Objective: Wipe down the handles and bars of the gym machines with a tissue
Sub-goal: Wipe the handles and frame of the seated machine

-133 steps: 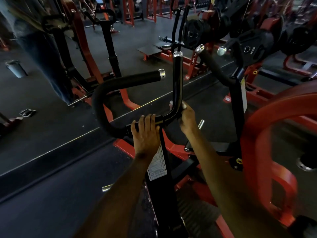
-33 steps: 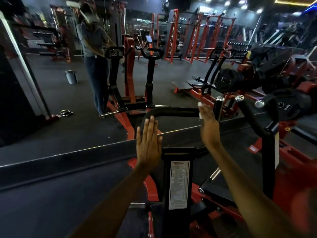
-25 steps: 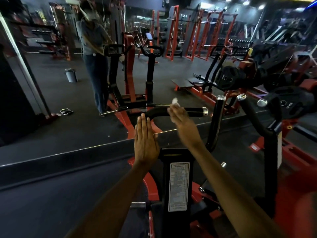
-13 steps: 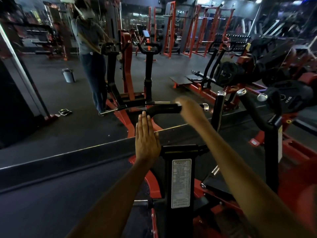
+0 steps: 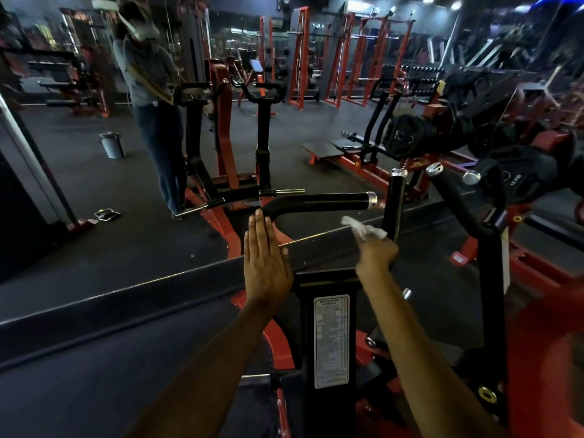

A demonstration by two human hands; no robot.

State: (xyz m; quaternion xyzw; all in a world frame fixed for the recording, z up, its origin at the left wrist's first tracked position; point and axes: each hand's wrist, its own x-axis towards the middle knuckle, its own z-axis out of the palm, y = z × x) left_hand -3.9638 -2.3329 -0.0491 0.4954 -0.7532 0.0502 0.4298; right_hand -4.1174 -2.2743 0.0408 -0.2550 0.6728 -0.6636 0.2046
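The right hand (image 5: 376, 254) has its fingers curled round a white tissue (image 5: 363, 229), just below the horizontal handle (image 5: 319, 202) and beside the upright bar (image 5: 395, 203). The left hand (image 5: 265, 263) lies flat, fingers straight, tips at the handle's bend. Behind the handle, a mirror (image 5: 94, 184) reflects dark floor and red racks.

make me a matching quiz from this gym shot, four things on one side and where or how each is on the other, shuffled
Things:
1. tissue
2. left hand
3. horizontal handle
4. bucket

States:
A. standing on the floor, far left
B. flat, fingers straight, against the handle's bend
C. bare, chrome cap at its right end
D. bunched in the right hand

Pairs: 1-D, 2-B, 3-C, 4-A
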